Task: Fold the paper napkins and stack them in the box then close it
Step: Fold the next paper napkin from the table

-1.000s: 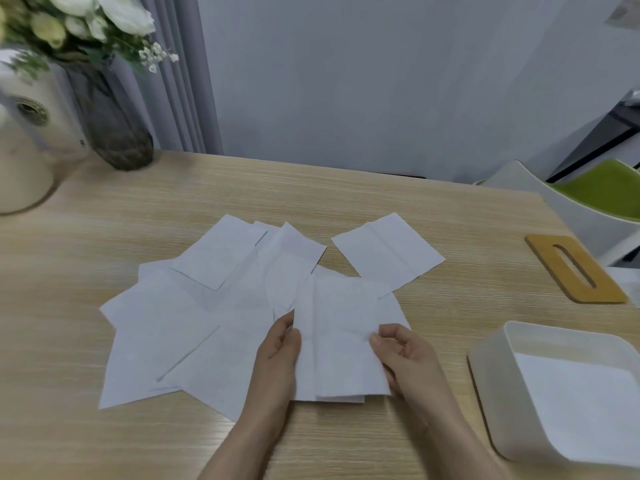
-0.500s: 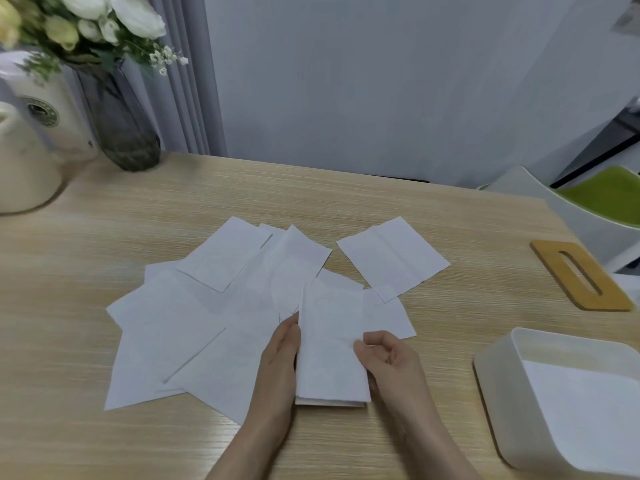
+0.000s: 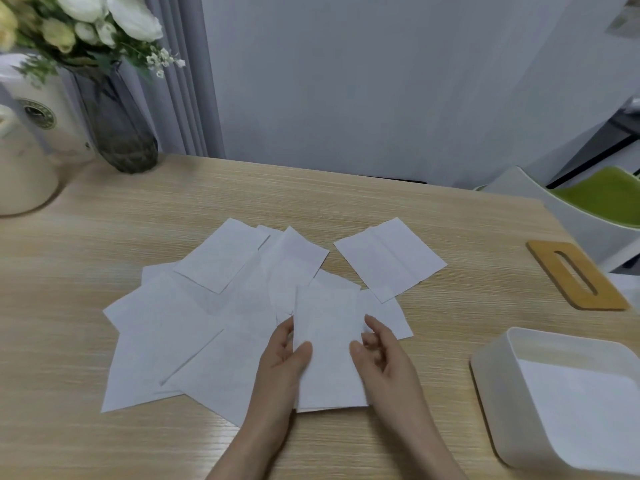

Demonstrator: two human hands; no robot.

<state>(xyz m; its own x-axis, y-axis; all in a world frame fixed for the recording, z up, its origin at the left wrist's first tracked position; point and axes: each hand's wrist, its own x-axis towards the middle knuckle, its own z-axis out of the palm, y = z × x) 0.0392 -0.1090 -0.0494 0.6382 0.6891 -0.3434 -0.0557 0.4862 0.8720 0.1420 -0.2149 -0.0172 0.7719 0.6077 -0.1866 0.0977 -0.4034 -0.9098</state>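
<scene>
Tabletop (image 3: pixel 381 216): folded napkin (image 3: pixel 329 351) between both grips.

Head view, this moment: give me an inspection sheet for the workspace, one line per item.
Surface: light wood-grain table.
Job's things: folded napkin between both hands; loose napkins fanned out to its left and behind; white box open at right, white sheet inside; wooden slotted lid lying apart behind the box.
Clutter: glass vase of flowers, cream jug at far left.
Hands: left hand pinches the napkin's left edge; right hand at its right edge, fingers loosely curled, grip unclear.
Cables: nothing seen.
Surroundings: grey wall, curtain, green-seated chair.
</scene>
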